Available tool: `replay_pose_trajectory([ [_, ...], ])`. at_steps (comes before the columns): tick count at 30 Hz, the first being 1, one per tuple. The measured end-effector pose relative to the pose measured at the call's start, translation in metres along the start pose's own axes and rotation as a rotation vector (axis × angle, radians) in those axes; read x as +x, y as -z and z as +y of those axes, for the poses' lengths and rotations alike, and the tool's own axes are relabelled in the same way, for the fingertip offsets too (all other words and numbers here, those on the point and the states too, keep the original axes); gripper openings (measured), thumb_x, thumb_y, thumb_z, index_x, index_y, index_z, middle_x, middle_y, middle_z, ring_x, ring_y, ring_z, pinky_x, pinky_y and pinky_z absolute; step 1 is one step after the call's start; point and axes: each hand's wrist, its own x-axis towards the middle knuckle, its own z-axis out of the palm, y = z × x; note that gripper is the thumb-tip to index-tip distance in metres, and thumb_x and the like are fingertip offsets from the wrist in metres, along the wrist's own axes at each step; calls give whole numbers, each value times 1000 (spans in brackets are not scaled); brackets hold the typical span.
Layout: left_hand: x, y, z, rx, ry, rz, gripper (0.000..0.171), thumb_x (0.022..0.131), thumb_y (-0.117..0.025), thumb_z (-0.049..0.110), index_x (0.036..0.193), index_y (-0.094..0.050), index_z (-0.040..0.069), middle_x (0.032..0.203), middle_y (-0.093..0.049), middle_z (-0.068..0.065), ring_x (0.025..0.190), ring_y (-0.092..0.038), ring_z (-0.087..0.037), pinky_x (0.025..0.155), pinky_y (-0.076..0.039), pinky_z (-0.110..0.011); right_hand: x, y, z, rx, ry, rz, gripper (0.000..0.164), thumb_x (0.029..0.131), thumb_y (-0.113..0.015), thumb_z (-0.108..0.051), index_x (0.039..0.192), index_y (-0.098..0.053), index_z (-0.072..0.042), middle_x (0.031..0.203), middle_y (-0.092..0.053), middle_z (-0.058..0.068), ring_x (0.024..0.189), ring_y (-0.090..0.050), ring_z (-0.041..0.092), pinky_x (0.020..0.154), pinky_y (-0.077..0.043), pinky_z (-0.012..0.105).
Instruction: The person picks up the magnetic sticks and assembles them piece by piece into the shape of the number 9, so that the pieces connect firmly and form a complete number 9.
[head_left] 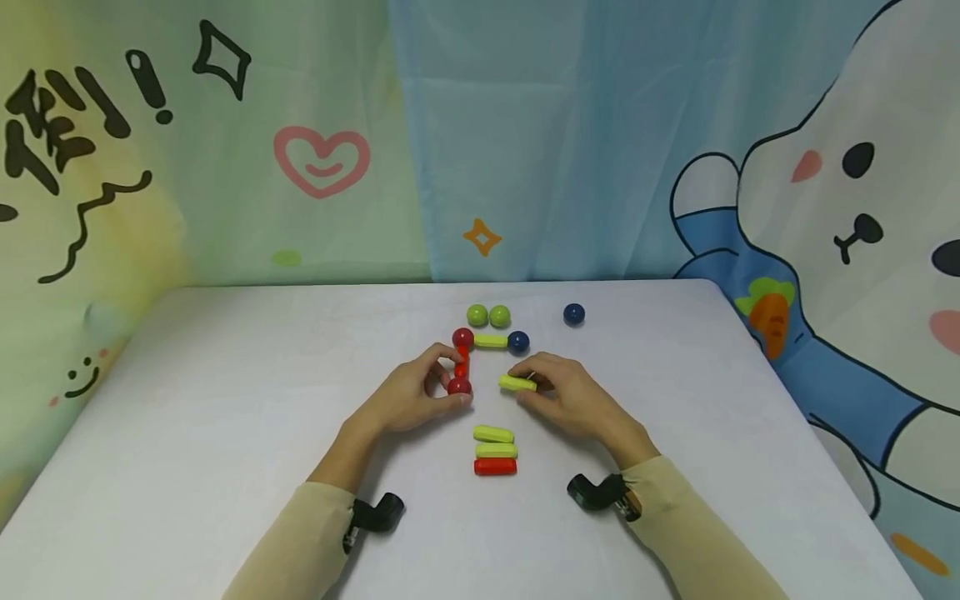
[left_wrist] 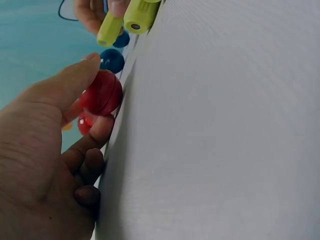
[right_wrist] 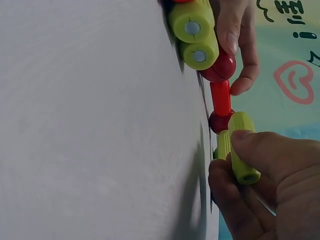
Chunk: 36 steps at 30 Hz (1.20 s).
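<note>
My left hand (head_left: 411, 393) holds the near red ball (left_wrist: 102, 93) between thumb and fingers. From that ball a red rod (head_left: 462, 363) runs away from me to a second red ball (head_left: 462, 337). A yellow-green rod (head_left: 491, 341) leads right from there to a dark blue ball (head_left: 518, 342). With thumb and fingers, my right hand (head_left: 568, 394) pinches another yellow-green rod (right_wrist: 242, 150), to the right of the near red ball and apart from it. In the right wrist view this rod overlaps the one behind it.
Two yellow-green rods (head_left: 494, 450) and a red rod (head_left: 495, 467) lie stacked front to back on the white table (head_left: 300, 333), nearer me. Toward the back edge sit two green balls (head_left: 499, 316) and a lone dark blue ball (head_left: 573, 314). A printed curtain (head_left: 525, 150) hangs behind.
</note>
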Motion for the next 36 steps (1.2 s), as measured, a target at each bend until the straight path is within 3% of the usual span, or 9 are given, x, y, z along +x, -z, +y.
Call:
replay_pose_trajectory([
  [9,0,4,1,66,-92,-63,55,87,-83,31,137,-61,28,116,-62,6,105,-55,-16,90,-51,-34,0,0,2,6,7,9,27,95,-73,-12,122,-69,-14,112,-69,-1,93,-60,13,85,-54,33],
  [18,6,0,6,63,-103,-53,48,85,-86,31,128,-66,24,106,-62,9,96,-55,-14,80,-52,-29,-1,-1,4,32,-17,0,23,97,-71,-15,120,-68,-15,113,-69,-1,97,-63,14,89,-55,36],
  [36,11,-5,5,81,-175,-29,40,87,-83,28,122,-66,21,99,-61,9,88,-55,-12,77,-50,-28,0,-4,3,28,-65,-4,20,97,-72,-20,117,-71,-18,106,-69,-6,92,-59,12,86,-53,34],
])
